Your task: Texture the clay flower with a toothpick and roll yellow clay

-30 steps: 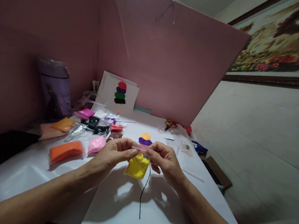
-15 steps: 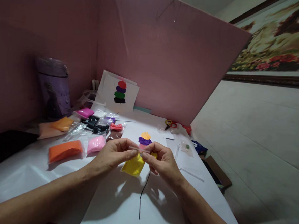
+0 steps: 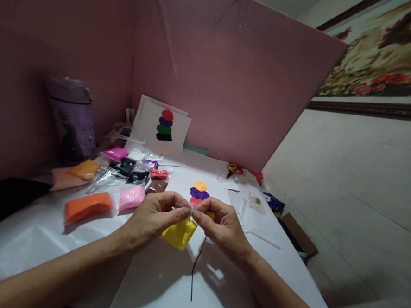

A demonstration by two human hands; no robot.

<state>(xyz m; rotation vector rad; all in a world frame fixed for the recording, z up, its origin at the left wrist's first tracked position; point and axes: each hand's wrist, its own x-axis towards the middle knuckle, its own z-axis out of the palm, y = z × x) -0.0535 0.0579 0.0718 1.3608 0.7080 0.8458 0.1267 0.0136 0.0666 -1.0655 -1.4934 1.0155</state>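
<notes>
The left hand [image 3: 156,216] and the right hand [image 3: 218,222] meet above the near middle of the white worktop [image 3: 29,245], fingertips pinched shut together on the top edge of a small clear bag of yellow clay [image 3: 179,232], which hangs just over the paper beside a black line [image 3: 194,269] drawn there. Just beyond the hands lies a half-built stack of clay blobs [image 3: 199,192], orange over purple over red, so I judge the picture is partly made, with the yellow not yet out of its bag. To the left lie the other clay bags [image 3: 89,206], and a finished sample card [image 3: 165,125] leans at the far pink wall.
</notes>
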